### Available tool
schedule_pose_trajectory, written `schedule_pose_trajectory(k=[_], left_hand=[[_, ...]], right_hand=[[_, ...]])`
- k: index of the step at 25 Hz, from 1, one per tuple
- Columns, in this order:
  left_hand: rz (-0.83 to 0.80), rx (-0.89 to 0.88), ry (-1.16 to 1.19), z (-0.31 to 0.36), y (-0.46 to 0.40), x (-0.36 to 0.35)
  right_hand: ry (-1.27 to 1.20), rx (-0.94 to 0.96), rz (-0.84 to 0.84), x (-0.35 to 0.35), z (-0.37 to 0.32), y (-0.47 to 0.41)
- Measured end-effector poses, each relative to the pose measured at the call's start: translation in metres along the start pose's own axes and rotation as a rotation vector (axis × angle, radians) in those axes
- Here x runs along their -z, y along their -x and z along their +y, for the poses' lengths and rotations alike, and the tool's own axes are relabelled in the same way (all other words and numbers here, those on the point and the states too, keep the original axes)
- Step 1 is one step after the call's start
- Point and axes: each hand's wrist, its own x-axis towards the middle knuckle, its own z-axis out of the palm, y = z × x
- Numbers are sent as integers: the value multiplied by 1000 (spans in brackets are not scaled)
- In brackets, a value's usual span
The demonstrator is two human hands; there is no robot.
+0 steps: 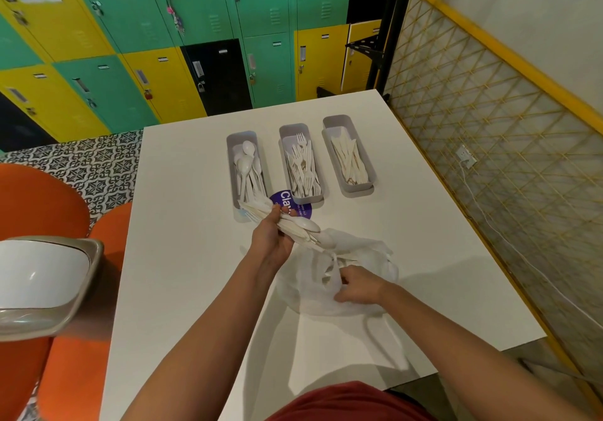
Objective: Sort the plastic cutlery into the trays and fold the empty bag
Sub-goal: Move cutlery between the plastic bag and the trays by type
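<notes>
Three grey trays on the white table (182,257): spoon tray (232,172), fork tray (318,196) and knife tray (359,189), left to right. Left hand (272,241) closed around a bundle of white cutlery (303,229), just before the spoon tray. Right hand (359,285) pinches the bag (365,254) nearer the person. Bundle count unreadable, probably mostly spoons; a purple sticker (277,199) is partly hidden.
</notes>
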Motion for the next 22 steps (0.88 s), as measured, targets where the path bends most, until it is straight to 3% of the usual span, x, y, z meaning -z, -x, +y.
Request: schedule_pose_trajectory(k=[5, 9, 12, 17, 22], left_hand=[[37, 65, -159, -7, 3, -4], [89, 88, -262, -10, 7, -8], [100, 76, -377, -12, 9, -9], [129, 21, -487, -15, 7, -4], [129, 39, -502, -12, 12, -4]], right_hand=[[-337, 54, 267, 22, -27, 3], [-708, 50, 279, 38, -53, 9], [-619, 80, 181, 36, -65, 9], [-410, 88, 215, 31, -66, -3], [-516, -23, 165, 29, -68, -8]])
